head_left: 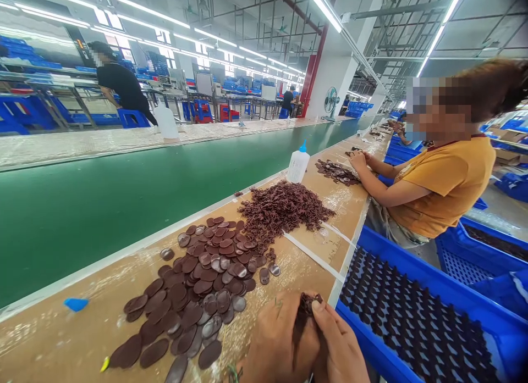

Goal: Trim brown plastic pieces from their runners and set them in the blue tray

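Observation:
Near the table edge, at the bottom middle, my left hand (274,339) and my right hand (338,339) are close together. Their fingers pinch a small dark brown curly piece (308,304); much of it is hidden behind the fingers. Just left of my hands lies a spread pile of flat brown oval discs (202,287), some of them shiny. Beyond them is a heap of thin brown curly pieces (284,207), similar in colour to the one I hold.
A white bottle with a blue tip (297,166) stands behind the heap. Along the far side runs a green belt (124,201). To my right, a blue tray (509,331) holds rows of dark pieces. A co-worker in a yellow shirt (445,179) sits further along the table.

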`<state>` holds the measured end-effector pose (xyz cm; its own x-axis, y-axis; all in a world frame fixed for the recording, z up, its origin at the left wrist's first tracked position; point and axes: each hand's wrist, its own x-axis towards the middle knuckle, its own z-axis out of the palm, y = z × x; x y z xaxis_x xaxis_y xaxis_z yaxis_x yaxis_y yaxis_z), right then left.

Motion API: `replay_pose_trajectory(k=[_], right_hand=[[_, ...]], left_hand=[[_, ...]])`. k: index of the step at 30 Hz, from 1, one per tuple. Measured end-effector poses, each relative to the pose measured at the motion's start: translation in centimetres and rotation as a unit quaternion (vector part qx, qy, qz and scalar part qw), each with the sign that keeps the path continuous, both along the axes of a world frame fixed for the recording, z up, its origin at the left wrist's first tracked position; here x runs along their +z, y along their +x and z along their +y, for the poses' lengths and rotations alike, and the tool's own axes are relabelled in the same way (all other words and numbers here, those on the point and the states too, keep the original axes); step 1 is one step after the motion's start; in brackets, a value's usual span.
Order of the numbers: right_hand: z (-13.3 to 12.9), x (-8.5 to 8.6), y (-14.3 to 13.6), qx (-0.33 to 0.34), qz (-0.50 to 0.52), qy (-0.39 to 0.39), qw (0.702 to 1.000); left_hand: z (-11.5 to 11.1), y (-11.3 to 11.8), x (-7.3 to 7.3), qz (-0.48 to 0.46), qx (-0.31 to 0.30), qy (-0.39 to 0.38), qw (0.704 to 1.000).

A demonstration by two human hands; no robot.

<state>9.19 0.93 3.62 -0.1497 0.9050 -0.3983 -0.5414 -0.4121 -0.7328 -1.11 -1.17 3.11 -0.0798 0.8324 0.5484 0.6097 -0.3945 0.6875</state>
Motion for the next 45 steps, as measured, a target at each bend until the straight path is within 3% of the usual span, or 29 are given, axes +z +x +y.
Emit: replay_pose_trajectory(k=[11, 19, 25, 45], right_hand=[[0.4, -0.6, 0.5, 0.049, 0.020, 0.041, 0.998], [0.0, 0.0, -0.2, -0.007, 0.014, 0.022, 1.000], [0.1, -0.4, 0.0, 0.039, 0.026, 0.037, 0.998], [0.5, -0.8, 0.8, 0.041, 0.040, 0.052, 0.997]], left_hand=[[0.0, -0.3, -0.3, 0.015, -0.007, -0.012, 1.000], [-0.1, -0.3, -0.5, 0.006, -0.006, -0.007, 1.000], [-0.2, -0.4, -0.6, -0.003, -0.007, -0.015, 1.000], [0.0, -0.4, -0.8, 0.025, -0.021, -0.019, 0.999]])
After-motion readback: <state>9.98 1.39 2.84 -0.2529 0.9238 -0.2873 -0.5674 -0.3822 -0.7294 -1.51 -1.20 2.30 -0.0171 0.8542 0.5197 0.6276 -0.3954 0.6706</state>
